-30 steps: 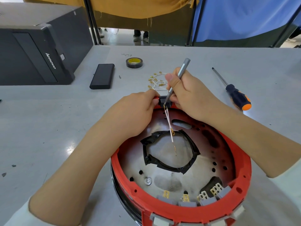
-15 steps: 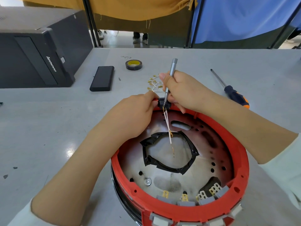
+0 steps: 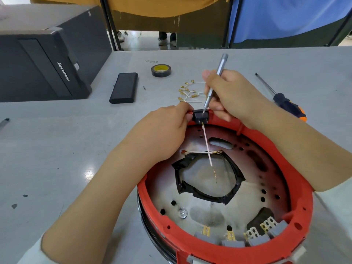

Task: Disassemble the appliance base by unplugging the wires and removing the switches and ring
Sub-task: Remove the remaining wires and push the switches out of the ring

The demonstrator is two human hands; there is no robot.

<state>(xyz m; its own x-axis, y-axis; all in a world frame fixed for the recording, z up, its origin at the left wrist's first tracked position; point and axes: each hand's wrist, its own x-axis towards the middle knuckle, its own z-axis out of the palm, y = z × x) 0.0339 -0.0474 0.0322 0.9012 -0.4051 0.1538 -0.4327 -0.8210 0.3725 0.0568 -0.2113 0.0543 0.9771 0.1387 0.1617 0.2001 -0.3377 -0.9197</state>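
Slim metal tool (image 3: 213,86) in right hand (image 3: 234,98) touches boxy black switch (image 3: 200,117).

Only readable text: "lenovo", white lettering on the front panel of the black computer case (image 3: 43,61) at the far left of the tabletop (image 3: 57,149). The word runs lengthwise down the panel, tilted as seen from the head camera. A small light sticker sits on the case near the logo, too small to read. The tape roll (image 3: 161,70) has a yellow inner core with some marking on it, blurred, not legible. No other text, numbers or signs can be read.
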